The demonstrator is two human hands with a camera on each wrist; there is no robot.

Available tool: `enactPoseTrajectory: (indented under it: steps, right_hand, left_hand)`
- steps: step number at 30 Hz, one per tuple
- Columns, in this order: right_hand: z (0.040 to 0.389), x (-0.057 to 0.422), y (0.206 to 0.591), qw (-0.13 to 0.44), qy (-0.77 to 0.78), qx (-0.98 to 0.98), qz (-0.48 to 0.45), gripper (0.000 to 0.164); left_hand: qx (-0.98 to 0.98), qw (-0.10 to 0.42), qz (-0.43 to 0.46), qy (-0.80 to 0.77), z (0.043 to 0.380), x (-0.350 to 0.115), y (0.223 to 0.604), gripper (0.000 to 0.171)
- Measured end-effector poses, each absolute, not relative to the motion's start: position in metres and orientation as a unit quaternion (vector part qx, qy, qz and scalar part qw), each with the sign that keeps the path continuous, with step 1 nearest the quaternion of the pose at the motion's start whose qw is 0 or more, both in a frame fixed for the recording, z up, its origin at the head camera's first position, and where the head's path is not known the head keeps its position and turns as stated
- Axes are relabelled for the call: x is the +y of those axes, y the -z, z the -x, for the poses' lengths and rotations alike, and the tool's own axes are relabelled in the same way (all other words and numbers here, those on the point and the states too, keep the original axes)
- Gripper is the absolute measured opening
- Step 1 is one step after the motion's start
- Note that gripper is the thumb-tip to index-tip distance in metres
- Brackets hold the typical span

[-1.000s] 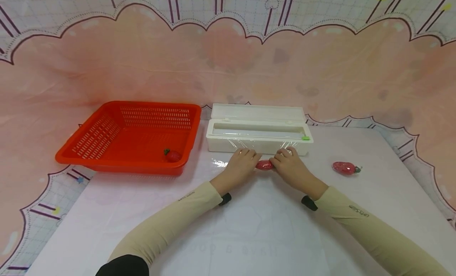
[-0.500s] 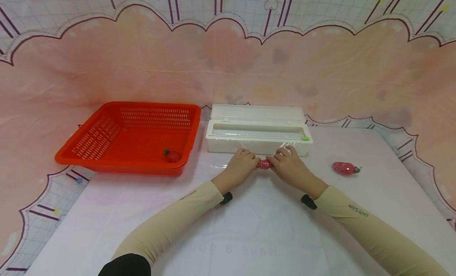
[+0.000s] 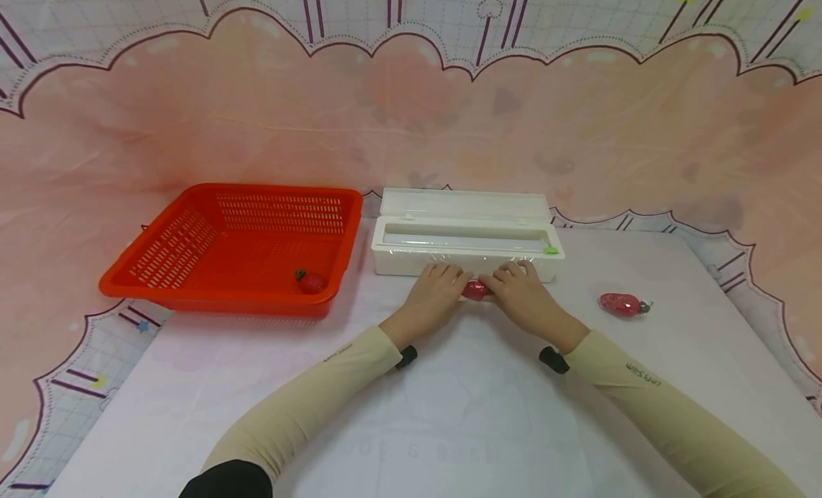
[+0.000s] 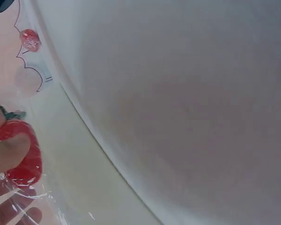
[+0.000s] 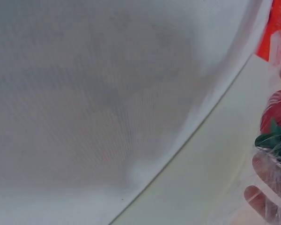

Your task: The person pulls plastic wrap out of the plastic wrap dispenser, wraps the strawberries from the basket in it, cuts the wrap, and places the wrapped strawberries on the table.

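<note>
A red strawberry (image 3: 477,290) with green leaves (image 5: 273,139) is held between my two hands, just in front of a white cling film dispenser (image 3: 462,261). Clear film (image 4: 51,206) covers the strawberry and stretches around the fingers. My left hand (image 3: 434,297) grips one side, its thumb lying over the red skin in the left wrist view. From the other side my right hand (image 3: 525,298) holds the strawberry, and its fingertips (image 5: 256,199) show through the film below the leaves. The hands hide part of the fruit.
A red plastic basket (image 3: 218,298) stands to the left with one strawberry (image 3: 312,282) inside. Another strawberry (image 3: 623,304), shiny as if wrapped, lies on the white tabletop (image 3: 449,412) to the right. The dispenser's lid (image 3: 465,202) is raised; a green slider (image 3: 551,250) sits at its right end.
Both hands have shifted slightly toward the dispenser with the strawberry. The film stretched between fingers and dispenser is shorter, and the shiny film left of the left hand no longer shows.
</note>
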State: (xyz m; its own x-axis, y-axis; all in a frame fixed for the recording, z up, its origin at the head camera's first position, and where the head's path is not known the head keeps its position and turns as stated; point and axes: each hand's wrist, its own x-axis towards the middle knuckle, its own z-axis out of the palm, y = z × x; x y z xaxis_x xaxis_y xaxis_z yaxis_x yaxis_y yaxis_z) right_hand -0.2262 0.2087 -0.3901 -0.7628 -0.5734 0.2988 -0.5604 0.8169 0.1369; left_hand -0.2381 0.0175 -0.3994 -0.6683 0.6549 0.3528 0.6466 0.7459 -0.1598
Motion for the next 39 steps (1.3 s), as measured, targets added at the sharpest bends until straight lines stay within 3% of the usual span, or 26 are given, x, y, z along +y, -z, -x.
enactPoseTrajectory:
  steps: [6,11,19,24,28,34,39]
  right_hand:
    - [0.228,0.211,0.386,0.141,-0.002,-0.947,-0.288,0.031]
    - [0.227,0.212,0.384,0.133,-0.012,-0.947,-0.292,0.028]
    - [0.228,0.211,0.385,0.185,-0.012,-0.928,-0.323,0.047]
    - [0.230,0.210,0.386,0.223,0.012,-0.916,-0.334,0.045]
    - [0.230,0.209,0.386,0.225,0.020,-0.918,-0.326,0.043]
    - [0.231,0.210,0.385,0.205,0.025,-0.930,-0.305,0.043]
    - [0.232,0.211,0.386,0.210,0.019,-0.928,-0.308,0.043]
  left_hand:
    - [-0.898,0.245,0.362,-0.055,0.240,0.017,0.399,0.039]
    - [-0.888,0.258,0.371,-0.087,0.244,0.019,0.402,0.027]
    - [-0.924,0.142,0.355,0.001,0.247,0.019,0.403,0.031]
    - [-0.926,0.118,0.358,0.029,0.249,0.017,0.400,0.032]
    - [-0.923,0.151,0.354,0.019,0.249,0.017,0.399,0.039]
    - [-0.888,0.283,0.361,-0.035,0.245,0.019,0.396,0.059]
    - [-0.874,0.328,0.348,-0.089,0.243,0.023,0.396,0.042]
